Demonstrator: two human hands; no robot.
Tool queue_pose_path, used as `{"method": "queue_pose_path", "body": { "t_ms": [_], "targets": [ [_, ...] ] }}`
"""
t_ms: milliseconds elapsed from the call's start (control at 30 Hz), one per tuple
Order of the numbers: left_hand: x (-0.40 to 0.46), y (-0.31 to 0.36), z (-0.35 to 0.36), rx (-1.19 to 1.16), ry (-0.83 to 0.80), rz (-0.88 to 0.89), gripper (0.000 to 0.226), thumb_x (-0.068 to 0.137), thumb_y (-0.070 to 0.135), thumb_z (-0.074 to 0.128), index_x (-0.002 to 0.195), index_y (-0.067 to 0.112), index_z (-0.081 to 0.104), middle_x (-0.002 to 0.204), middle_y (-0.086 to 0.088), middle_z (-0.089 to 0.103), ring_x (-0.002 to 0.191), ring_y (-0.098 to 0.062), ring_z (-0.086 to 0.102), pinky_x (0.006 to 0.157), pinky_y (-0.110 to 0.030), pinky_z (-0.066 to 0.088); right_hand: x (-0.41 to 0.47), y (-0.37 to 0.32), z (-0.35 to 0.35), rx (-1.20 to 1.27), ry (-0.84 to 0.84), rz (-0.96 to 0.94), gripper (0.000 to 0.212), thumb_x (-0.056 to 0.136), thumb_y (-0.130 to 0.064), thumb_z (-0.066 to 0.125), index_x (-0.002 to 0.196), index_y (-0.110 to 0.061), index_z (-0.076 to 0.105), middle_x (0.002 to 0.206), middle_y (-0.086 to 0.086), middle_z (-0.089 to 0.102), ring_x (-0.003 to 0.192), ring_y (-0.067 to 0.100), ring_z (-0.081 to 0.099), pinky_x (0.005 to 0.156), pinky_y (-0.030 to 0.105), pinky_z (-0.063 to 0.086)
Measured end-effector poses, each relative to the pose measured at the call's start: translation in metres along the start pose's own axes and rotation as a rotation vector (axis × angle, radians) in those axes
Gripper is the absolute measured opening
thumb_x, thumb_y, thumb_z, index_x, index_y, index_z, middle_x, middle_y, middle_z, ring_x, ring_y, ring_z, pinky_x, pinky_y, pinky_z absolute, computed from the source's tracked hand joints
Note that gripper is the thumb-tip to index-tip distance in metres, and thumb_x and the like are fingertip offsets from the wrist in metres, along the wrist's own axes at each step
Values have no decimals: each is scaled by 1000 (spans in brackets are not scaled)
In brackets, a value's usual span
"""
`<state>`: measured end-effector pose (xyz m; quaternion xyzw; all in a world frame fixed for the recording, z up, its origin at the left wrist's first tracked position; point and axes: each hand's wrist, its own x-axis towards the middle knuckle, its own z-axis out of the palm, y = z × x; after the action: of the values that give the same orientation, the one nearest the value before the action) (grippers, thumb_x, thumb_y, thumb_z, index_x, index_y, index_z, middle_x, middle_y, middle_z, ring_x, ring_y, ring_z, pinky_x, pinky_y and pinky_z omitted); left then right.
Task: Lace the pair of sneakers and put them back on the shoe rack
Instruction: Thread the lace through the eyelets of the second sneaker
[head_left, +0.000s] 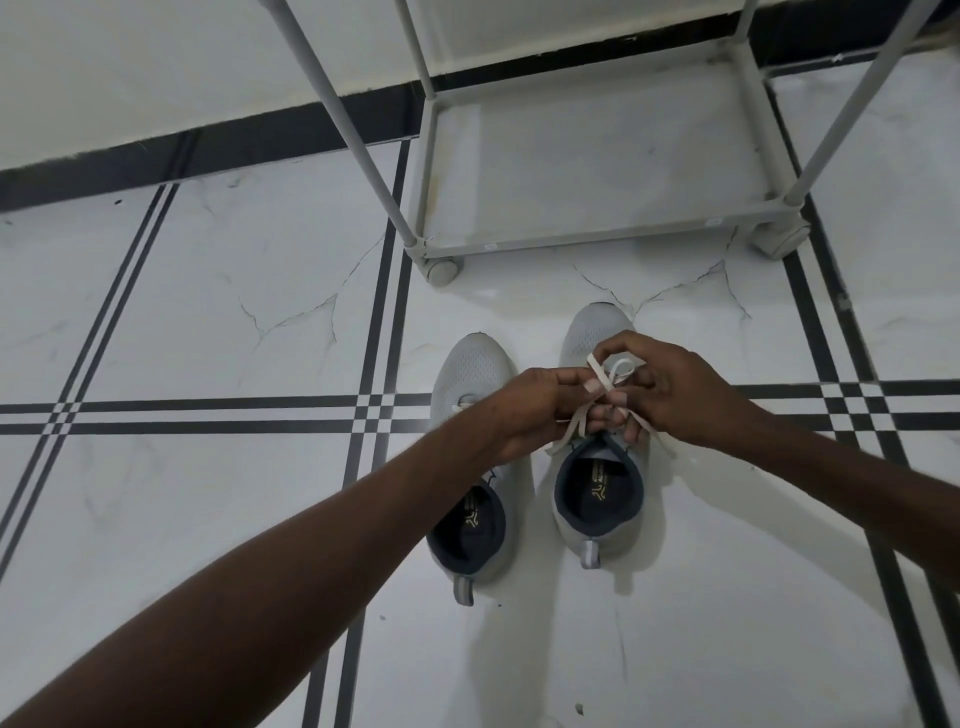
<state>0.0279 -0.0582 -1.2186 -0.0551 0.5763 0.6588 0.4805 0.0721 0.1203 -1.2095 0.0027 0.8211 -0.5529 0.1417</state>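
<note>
Head view, looking down on a white tiled floor with dark grid lines. Shoe rack: a pale tubular frame on castors, standing just beyond the shoes; its bottom shelf is bare and is likely the easiest place to return the pair. Left sneaker and right sneaker: grey mesh uppers with dark collars, side by side on the floor, toes toward the rack, near each other but apart. They look light and soft-walled, so the upper should yield under pressure; the firmer heel counter or the heel pull tab seems the best place to lift each one. Left hand and right hand: both held over the right sneaker's throat, fingers curled, each pinching part of the lace. This flat, pale, limp cord crosses between the hands with a small loop raised above, which suggests a bow being tied. Flat lace is probably slippery under low tension, so holding it close to the crossing should keep the loop from collapsing. Whether the left sneaker's lace is already tied cannot be told.
</note>
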Motion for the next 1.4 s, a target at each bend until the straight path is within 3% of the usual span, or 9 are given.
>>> {"method": "queue_pose_path", "body": {
  "t_ms": [267,433,533,633,900,1000,1167,1300,1400],
  "targets": [
    [2,4,8,36,79,26,18,100,18,54,108,5,62,66,-3,51,57,-11,48,59,-22,48,8,12,-11,287,-129,160,18,91,-1,61,105,-2,50,74,16,67,61,24,63,56,28,52],
    [2,18,-1,668,103,267,22,87,23,74,88,1,71,78,-16,71,68,-19,65,71,-33,55,10,25,-15,379,-183,181,12,91,-1,60,97,9,55,76,17,66,63,21,60,58,25,51],
    [5,17,3,1178,245,587,7,79,20,76,81,13,74,70,-2,73,63,-19,67,63,-33,54,14,29,-18,467,-271,275,6,95,-2,54,98,1,57,78,13,65,65,22,58,62,28,50],
    [7,6,15,1361,329,757,7,79,20,72,83,15,71,72,-2,71,62,-25,63,57,-32,48,18,28,-20,497,-275,386,15,99,-7,45,96,-8,60,75,10,63,55,17,49,59,27,44],
    [4,-9,18,1384,463,859,5,78,13,69,80,14,64,75,-3,66,63,-24,59,52,-35,47,22,23,-16,467,-320,445,41,93,7,36,115,-9,66,61,4,48,43,9,22,43,22,26],
    [5,-9,19,1242,479,828,11,72,8,75,76,12,66,80,-2,65,67,-21,60,56,-38,50,22,20,-16,369,-259,422,34,89,7,48,109,-8,72,65,8,48,45,12,28,47,24,29],
    [4,-14,6,1073,475,755,16,68,13,83,69,9,68,78,-4,66,67,-21,62,60,-41,52,16,13,-16,-285,9,93,20,77,-3,68,76,-22,76,64,-10,67,61,5,61,56,17,44],
    [-9,-23,-1,1013,437,700,19,69,18,85,70,8,68,77,-5,69,70,-22,64,63,-41,53,10,22,-7,-612,21,-99,15,83,-13,67,71,-19,73,51,-14,50,50,0,46,50,17,27],
    [-23,-33,-12,962,467,587,23,73,17,84,65,16,62,74,0,68,70,-20,65,65,-40,53,9,41,-23,-703,12,-44,35,86,-20,68,54,-27,56,46,-12,44,47,6,42,47,22,25]
  ]
}}
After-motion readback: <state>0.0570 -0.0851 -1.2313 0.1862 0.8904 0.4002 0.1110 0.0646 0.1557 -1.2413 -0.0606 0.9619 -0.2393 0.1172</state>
